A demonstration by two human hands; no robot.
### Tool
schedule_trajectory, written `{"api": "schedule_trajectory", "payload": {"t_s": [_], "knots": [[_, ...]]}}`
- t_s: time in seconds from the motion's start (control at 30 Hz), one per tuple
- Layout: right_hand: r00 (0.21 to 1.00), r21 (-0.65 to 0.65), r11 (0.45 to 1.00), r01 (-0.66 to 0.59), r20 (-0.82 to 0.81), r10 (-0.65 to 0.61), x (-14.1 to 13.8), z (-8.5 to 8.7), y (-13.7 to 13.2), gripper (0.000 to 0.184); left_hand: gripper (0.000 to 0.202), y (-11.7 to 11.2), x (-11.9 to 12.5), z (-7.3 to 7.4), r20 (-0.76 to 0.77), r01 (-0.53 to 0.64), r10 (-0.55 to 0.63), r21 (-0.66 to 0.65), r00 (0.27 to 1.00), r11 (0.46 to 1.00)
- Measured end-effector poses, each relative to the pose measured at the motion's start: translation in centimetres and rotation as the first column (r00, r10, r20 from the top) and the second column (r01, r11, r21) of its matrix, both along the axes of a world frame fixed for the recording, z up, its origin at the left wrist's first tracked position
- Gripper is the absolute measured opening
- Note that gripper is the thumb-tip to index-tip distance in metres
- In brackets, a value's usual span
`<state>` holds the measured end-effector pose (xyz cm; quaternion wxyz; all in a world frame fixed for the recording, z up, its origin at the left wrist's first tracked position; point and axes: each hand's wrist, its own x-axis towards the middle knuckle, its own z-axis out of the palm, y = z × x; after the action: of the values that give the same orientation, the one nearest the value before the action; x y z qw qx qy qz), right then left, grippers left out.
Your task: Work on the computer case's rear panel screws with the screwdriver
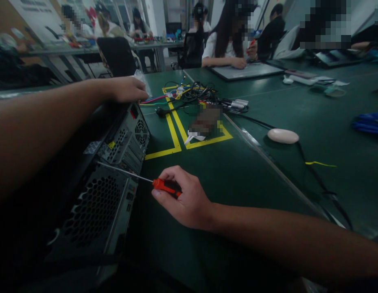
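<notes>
Black perforated-metal computer case [94, 211] lies at left on green table [237, 179]. Left hand [127, 88] curled loosely on its far corner, grip unclear. Slim red-handled screwdriver [164, 186], tip at rear panel, pinched in closed right hand [189, 203]. Shallow angle: tip may slip.

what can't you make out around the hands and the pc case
Head view: any screw at the tip of the screwdriver in the right hand is too small.
Fingertips of the left hand are hidden over the far edge of the computer case.
The item inside the yellow tape is blurred.
</notes>
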<state>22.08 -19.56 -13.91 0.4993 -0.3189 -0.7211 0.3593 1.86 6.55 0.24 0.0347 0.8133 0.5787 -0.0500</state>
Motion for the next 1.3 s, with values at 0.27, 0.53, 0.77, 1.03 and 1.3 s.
{"api": "schedule_trajectory", "payload": {"t_s": [0.27, 0.53, 0.77, 1.03, 1.3], "knots": [[1.000, 0.063, 0.998, 0.013, 0.014, -0.014, 0.1, 0.0, 0.0, 0.016, 0.045, -0.1, 0.1, 0.1, -0.028, -0.010, 0.010, -0.004, 1.000, 1.000], [1.000, 0.118, 0.993, 0.013, 0.025, -0.016, 0.1, -0.1, 0.0, 0.016, 0.048, 0.1, 0.2, -0.2, -0.015, -0.040, 0.039, -0.019, 0.999, 0.999], [0.999, 0.103, 0.995, -0.003, 0.050, -0.002, 0.2, 0.1, -0.1, 0.018, 0.038, -0.3, 0.3, 0.0, 0.025, -0.030, 0.031, -0.022, 0.999, 0.999], [1.000, -0.006, 1.000, -0.025, -0.009, 0.025, -0.2, -0.5, 0.1, 0.022, 0.015, -0.2, -0.4, -0.1, 0.114, -0.018, 0.020, -0.021, 0.993, 1.000], [0.995, -0.046, 0.994, -0.097, -0.042, 0.095, -0.4, -1.0, 0.6, 0.013, 0.017, -2.2, 0.6, 0.6, 0.153, -0.074, 0.073, 0.003, 0.986, 0.997]]}}
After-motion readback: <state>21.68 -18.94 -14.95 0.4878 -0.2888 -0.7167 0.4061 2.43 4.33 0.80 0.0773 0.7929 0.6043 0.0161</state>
